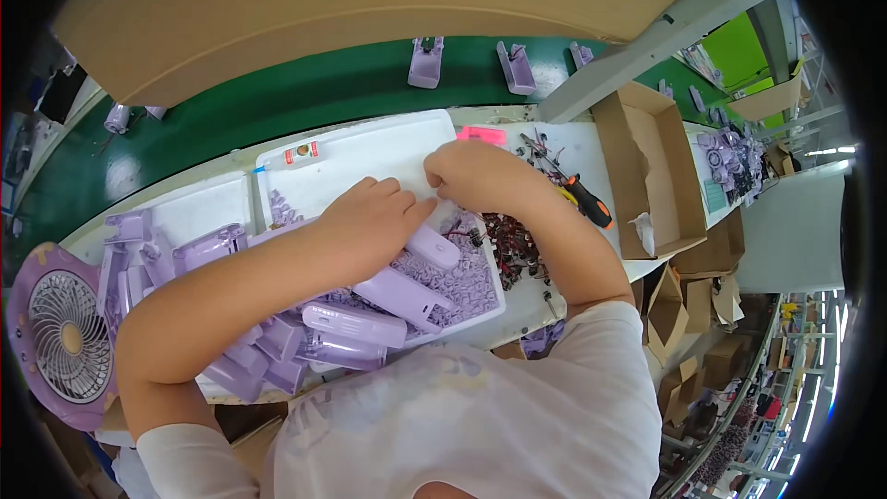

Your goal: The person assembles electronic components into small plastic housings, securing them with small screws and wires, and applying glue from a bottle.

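Note:
My left hand (374, 217) is closed, fingers curled, above a white tray (346, 143). From under its palm sticks out the rounded end of a light purple plastic housing (432, 248), which it appears to grip. Close to its fingertips, my right hand (471, 176) is closed in a pinch; whatever sits between its fingers is hidden. Below the hands, many small purple plastic parts (471, 277) fill the tray's near side. Longer purple housings (402, 298) lie across them. Small dark components with red wires (517, 249) are heaped beside the tray, under my right forearm.
A purple fan (69, 337) stands at the left by piled purple shells (152, 254). A small white bottle (300, 155) lies on the tray's far edge. An orange-black screwdriver (589, 203) and an open cardboard box (661, 176) are at right. The green conveyor (351, 83) carries purple shells.

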Available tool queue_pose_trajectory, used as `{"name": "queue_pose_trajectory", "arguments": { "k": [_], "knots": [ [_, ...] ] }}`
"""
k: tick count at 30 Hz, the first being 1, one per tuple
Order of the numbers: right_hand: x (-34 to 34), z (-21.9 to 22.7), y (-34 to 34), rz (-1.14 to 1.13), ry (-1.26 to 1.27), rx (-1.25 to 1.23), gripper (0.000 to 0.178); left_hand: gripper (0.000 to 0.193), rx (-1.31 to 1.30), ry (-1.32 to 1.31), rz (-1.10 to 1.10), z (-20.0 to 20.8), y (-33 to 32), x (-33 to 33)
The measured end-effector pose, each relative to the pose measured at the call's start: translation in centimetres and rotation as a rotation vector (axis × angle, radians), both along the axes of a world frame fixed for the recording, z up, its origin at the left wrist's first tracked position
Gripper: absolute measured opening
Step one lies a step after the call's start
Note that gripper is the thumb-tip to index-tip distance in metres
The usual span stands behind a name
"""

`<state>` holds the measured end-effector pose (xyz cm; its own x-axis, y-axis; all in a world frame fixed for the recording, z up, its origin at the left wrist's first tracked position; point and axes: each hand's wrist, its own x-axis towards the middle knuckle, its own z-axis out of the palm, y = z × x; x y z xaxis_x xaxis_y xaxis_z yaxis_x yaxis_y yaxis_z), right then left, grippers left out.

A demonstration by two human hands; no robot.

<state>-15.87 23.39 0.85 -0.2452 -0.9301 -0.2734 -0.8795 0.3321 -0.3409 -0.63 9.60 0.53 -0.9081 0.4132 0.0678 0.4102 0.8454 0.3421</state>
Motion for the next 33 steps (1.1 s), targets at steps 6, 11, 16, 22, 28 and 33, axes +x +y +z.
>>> {"name": "queue_pose_trajectory", "arguments": {
  "k": [6, 11, 16, 22, 28, 33],
  "knots": [
    [-0.4, -0.1, 1.2, -0.042, -0.052, -0.013, 0.012, 0.032, -0.036, -0.025, -0.008, 1.4, -1.3, -0.5],
    [-0.6, -0.2, 1.4, -0.02, -0.037, -0.064, 0.013, 0.023, 0.253, -0.093, 0.397, 3.7, -3.8, 0.0],
    [0.5, -0.5, 0.2, 0.008, -0.054, -0.215, 0.011, 0.035, 0.862, -0.35, 0.734, 1.7, -6.5, 0.3],
    [3.2, -1.8, -1.9, 0.122, -0.114, -0.318, 0.013, 0.042, 1.544, -0.514, 0.819, 3.3, -5.7, 0.3],
    [4.4, -1.8, -2.8, 0.131, -0.043, -0.207, 0.018, 0.042, 1.726, -0.571, 0.822, 2.3, -6.4, 0.6],
    [4.8, -1.8, -2.9, 0.136, -0.032, -0.233, 0.014, 0.04, 1.602, -0.55, 0.926, 2.3, -6.3, 0.7]
  ]
}}
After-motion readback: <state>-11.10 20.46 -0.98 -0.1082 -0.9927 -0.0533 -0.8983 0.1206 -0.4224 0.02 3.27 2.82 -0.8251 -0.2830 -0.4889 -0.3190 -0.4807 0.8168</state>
